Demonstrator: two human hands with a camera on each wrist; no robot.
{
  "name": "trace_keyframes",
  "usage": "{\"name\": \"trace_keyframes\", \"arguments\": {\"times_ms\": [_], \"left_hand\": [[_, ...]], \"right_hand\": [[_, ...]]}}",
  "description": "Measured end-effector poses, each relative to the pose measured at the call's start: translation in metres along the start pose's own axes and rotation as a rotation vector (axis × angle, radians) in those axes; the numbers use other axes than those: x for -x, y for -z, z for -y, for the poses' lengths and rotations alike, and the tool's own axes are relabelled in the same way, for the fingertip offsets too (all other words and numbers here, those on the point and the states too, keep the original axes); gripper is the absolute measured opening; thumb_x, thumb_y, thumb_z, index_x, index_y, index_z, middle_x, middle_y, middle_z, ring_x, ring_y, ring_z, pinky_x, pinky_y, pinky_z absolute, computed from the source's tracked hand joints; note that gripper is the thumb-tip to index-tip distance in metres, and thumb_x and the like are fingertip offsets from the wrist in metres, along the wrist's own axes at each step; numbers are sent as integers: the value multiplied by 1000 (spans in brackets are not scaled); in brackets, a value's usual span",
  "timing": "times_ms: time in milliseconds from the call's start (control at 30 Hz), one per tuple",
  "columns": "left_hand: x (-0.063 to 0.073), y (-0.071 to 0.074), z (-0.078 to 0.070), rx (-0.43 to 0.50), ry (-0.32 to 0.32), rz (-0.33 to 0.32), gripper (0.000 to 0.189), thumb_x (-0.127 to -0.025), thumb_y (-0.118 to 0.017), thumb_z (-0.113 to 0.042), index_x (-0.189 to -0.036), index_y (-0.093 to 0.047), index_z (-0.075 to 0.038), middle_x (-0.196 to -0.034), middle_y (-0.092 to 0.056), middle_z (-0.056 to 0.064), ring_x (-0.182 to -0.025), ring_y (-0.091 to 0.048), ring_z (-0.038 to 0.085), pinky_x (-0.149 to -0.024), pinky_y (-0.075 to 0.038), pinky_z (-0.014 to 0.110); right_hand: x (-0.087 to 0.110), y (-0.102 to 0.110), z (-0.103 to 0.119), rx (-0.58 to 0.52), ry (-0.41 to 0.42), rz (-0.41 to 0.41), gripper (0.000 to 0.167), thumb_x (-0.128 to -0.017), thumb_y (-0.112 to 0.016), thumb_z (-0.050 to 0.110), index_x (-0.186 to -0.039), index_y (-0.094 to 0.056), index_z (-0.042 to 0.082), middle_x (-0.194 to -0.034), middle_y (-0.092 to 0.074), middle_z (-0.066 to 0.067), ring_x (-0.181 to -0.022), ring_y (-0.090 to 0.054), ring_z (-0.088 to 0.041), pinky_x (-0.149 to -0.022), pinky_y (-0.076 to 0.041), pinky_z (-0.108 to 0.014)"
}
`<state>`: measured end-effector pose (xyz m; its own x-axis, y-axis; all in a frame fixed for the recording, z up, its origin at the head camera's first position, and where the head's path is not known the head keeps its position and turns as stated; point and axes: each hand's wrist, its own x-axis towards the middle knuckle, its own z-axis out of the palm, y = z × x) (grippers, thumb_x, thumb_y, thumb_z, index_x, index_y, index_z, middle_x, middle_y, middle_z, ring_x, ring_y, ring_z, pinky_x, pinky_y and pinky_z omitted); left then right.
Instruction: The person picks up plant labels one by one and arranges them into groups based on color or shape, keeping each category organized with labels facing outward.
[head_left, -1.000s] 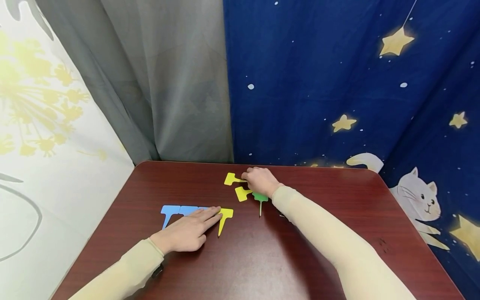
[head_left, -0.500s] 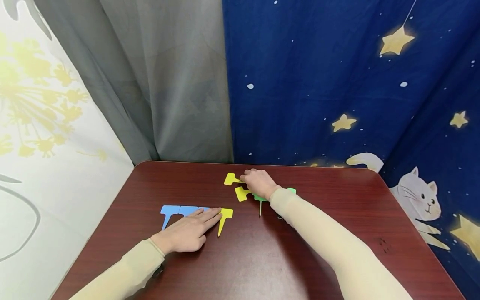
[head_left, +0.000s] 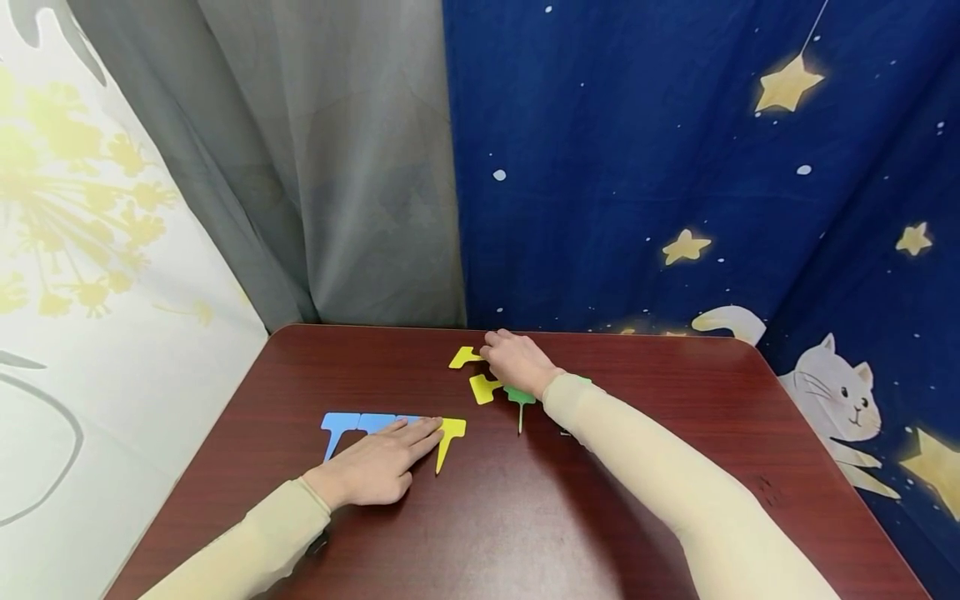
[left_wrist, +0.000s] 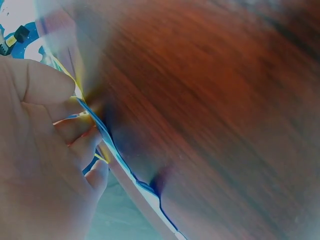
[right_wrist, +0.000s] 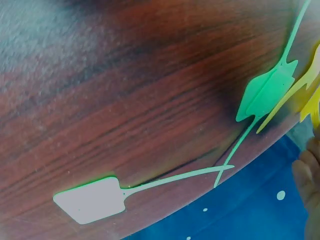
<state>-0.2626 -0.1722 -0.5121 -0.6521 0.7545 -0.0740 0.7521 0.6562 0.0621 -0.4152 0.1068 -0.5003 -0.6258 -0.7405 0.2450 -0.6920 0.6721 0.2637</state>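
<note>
On the left, a white sheet (head_left: 82,250) printed with a yellow flower hangs beside a grey curtain (head_left: 375,167), which falls behind the far edge of a reddish-brown tabletop (head_left: 570,525). On the left part of the tabletop, three blue tags (head_left: 377,421), each with a flat head, lie in a row. The person's left hand (head_left: 378,462) rests over the right end of this row, its grip apart and fingers straight. The fingertips touch a yellow tag (head_left: 452,428) whose pointed stem faces the near side.

Farther away and to the right lie a far yellow tag (head_left: 465,357) and a nearer yellow tag (head_left: 482,389), heads to the left. The right hand (head_left: 517,363) reaches over them, its grip clamped on the far one's stem. Just on the near side of this hand are overlapping green tags (head_left: 520,395). The right wrist view shows a pale green tag (right_wrist: 92,200) apart from them, except that its stem crosses one of theirs. Behind, on the right, hangs a blue curtain (head_left: 637,167) with stars and a cat (head_left: 836,392).
</note>
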Motion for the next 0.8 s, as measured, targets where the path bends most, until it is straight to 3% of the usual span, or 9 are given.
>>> {"name": "trace_keyframes", "arguments": {"times_ms": [233, 367, 600, 800], "left_hand": [[-1, -1, 0, -8, 0, -7, 61, -97, -50, -16, -157, -36, -9, -164, -28, 8, -150, -26, 20, -118, -27, 46], [-1, -2, -1, 3, 2, -4, 61, -97, -49, -15, -157, -37, -8, -164, -28, 8, -150, -26, 21, -118, -28, 46], [-1, -2, 0, 6, -3, -10, 61, -96, -50, -14, -156, -38, -8, -163, -29, 8, -149, -27, 21, -118, -29, 47], [-1, -2, 1, 5, 10, 10, 62, -97, -48, -14, -157, -36, -9, -164, -27, 6, -150, -25, 19, -119, -27, 45]], "right_hand": [[0, 8, -3, 48, 64, -121, 12, -94, -66, 2, -99, -75, 9, -94, -58, -5, -81, -47, -20, -70, -49, -25], [1, 11, -7, 49, 60, -143, 11, -95, -66, 3, -97, -74, 11, -94, -58, -5, -82, -46, -20, -73, -49, -25], [10, 15, -16, -38, 27, -191, 4, -96, -68, 17, -94, -69, 15, -90, -60, 0, -77, -51, -15, -60, -54, -24], [22, 30, -20, -122, 78, -225, 9, -94, -68, 15, -87, -63, 16, -76, -60, 3, -64, -51, -11, -51, -47, -22]]}}
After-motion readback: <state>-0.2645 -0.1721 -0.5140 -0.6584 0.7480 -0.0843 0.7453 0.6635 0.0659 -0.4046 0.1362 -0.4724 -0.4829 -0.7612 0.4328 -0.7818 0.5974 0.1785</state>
